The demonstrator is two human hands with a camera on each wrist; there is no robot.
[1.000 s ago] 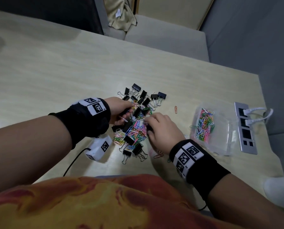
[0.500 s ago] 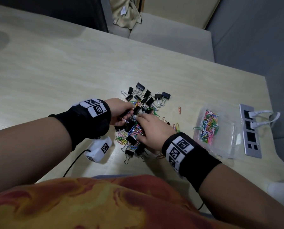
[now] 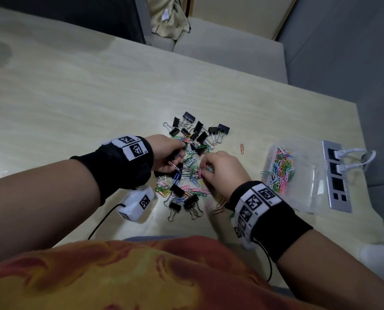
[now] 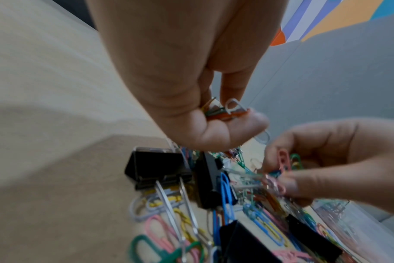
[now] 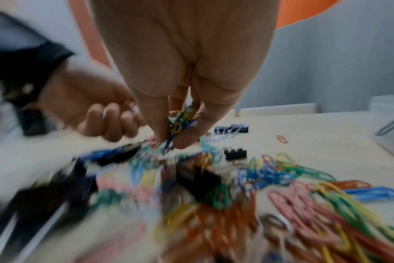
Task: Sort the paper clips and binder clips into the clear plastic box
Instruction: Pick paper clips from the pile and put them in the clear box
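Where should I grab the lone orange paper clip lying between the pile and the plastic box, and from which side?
Pinch the orange paper clip across its two long sides, coming straight down from above. It lies flat on the table, apart from the pile, with bare table all round, so nothing blocks a top approach. The right hand is nearer, but it already pinches a bunch of clips; probably drop those into the clear box first.

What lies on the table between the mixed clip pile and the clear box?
In the head view, only a lone orange paper clip lies on the bare table between the clip pile and clear box.
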